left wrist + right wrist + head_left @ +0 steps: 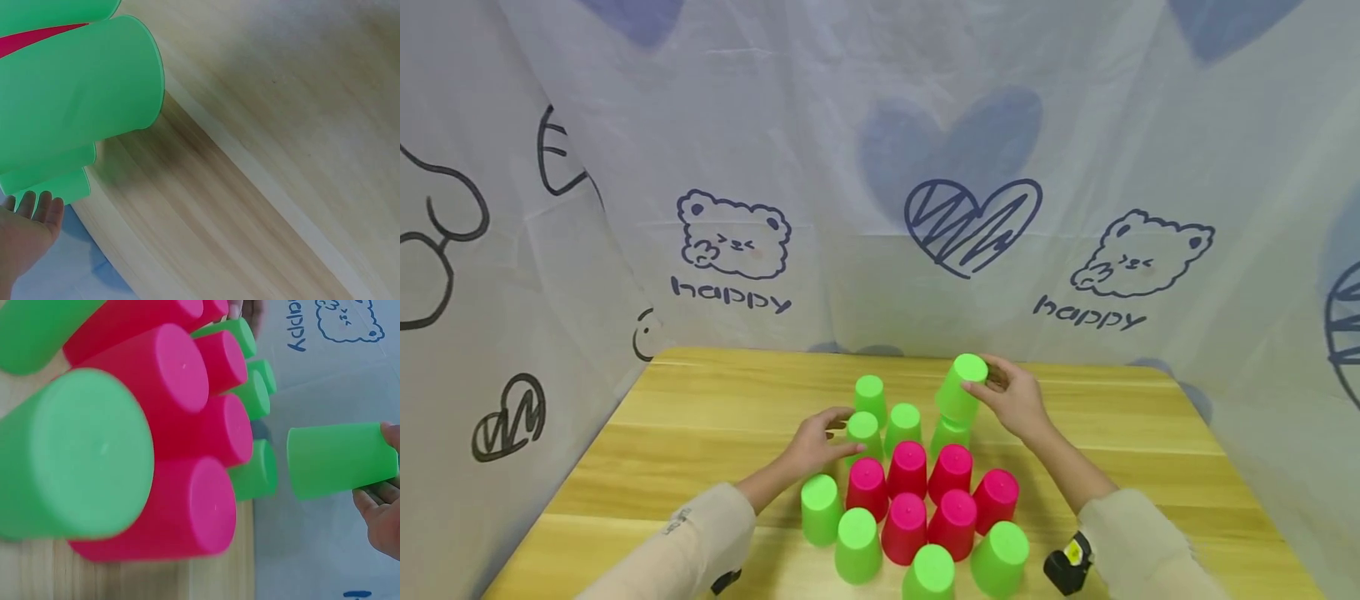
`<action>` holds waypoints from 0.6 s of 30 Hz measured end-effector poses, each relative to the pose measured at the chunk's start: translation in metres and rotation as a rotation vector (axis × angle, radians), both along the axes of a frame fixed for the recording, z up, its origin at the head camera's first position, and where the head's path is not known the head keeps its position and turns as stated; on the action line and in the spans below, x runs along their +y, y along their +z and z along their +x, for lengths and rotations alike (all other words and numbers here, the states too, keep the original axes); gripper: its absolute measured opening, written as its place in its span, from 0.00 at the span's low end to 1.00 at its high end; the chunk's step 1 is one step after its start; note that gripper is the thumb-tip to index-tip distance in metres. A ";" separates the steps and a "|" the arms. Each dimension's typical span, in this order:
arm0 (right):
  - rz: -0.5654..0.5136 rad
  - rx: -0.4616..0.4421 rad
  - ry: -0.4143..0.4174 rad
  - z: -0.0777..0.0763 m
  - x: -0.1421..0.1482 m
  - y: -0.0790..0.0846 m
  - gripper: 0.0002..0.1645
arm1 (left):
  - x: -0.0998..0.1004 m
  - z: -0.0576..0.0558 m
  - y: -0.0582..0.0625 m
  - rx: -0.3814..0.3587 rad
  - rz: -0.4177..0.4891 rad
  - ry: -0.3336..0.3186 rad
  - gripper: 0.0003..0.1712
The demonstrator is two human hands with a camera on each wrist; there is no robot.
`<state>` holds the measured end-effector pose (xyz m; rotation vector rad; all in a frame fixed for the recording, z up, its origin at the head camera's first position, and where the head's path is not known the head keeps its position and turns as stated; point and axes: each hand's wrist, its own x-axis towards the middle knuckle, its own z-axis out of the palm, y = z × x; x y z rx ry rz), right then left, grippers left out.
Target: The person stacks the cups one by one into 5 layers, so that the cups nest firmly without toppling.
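My right hand [1018, 400] grips an upside-down green cup [962, 387] near its closed end, thumb on one side and fingers on the other. This cup is raised above another green cup [951, 437]; a gap between the two shows in the right wrist view. At the left of the back group, my left hand [816, 450] is beside a green cup [864, 429], its thumb at the cup's front and fingers at the far side. Those fingers [44, 212] look loosely extended in the left wrist view. Two more green cups [903, 425] stand close by.
Several pinkish-red cups [908, 471] stand upside down in the middle of the wooden table [700, 408]. More green cups [858, 546] stand at the front and left of them. A white printed curtain [850, 250] hangs behind the table's back edge.
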<state>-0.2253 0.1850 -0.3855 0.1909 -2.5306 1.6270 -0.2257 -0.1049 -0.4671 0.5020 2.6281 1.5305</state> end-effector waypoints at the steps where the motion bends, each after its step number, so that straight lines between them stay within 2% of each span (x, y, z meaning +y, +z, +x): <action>1: -0.008 -0.003 -0.004 -0.002 -0.002 -0.001 0.30 | 0.001 -0.001 -0.001 0.007 -0.003 -0.005 0.33; 7: -0.033 -0.009 -0.033 -0.011 -0.016 -0.004 0.30 | 0.005 -0.002 -0.001 0.028 0.000 -0.015 0.31; 18: -0.095 0.041 -0.073 -0.022 -0.036 -0.017 0.29 | 0.003 -0.003 -0.004 0.021 0.020 -0.014 0.30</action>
